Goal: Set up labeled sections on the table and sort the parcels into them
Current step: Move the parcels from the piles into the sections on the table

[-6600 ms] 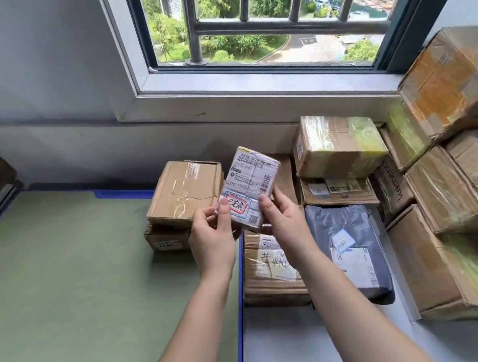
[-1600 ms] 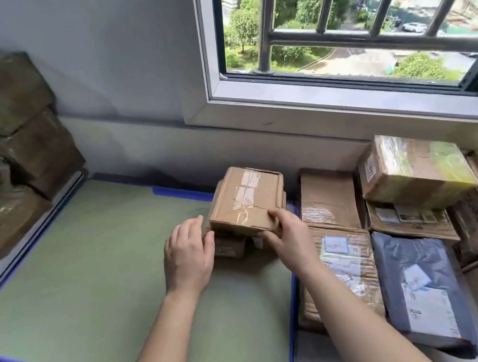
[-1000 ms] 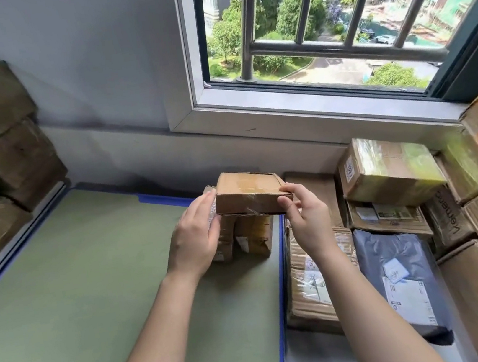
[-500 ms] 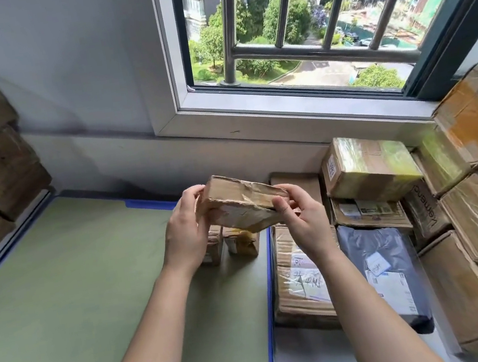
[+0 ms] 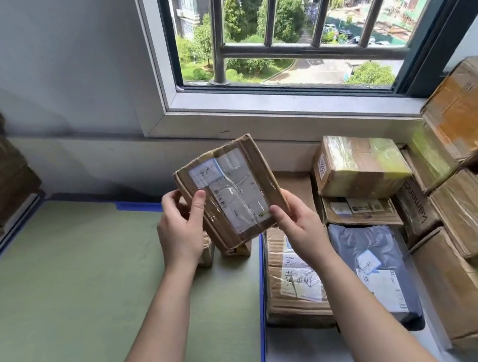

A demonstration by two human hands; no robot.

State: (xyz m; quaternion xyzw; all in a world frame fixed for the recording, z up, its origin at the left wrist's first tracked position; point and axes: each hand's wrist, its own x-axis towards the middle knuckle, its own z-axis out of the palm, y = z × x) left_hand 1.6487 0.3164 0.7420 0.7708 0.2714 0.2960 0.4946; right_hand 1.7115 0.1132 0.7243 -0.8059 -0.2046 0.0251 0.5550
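Holding a flat brown cardboard parcel (image 5: pixel 230 191) up off the bench, its taped shipping label facing the camera, the person seems to be at the label-reading step of the sort. The left hand (image 5: pixel 181 229) grips the parcel's left edge, thumb laid across the front and fingers curled behind. The right hand (image 5: pixel 299 227) pinches the lower right corner, thumb on the front face. The parcel is tilted in the air over the far right corner of the green mat edged with blue tape (image 5: pixel 61 285), just above some small cardboard packets (image 5: pixel 208 252) on the mat that it mostly hides.

A small blue-bordered sticker (image 5: pixel 205 172) sits at the label's upper left; its writing is too small to read. No section signs show on the mat.

To the right, off the mat, lies what looks like the unsorted heap: a grey plastic mailer bag (image 5: pixel 375 269), a ribbed brown box with a handwritten label (image 5: pixel 296 280) and larger tape-wrapped cartons (image 5: pixel 359 163).

The next move probably calls for choosing a section from the sticker and setting the parcel down flat, label up, apart from the heap.
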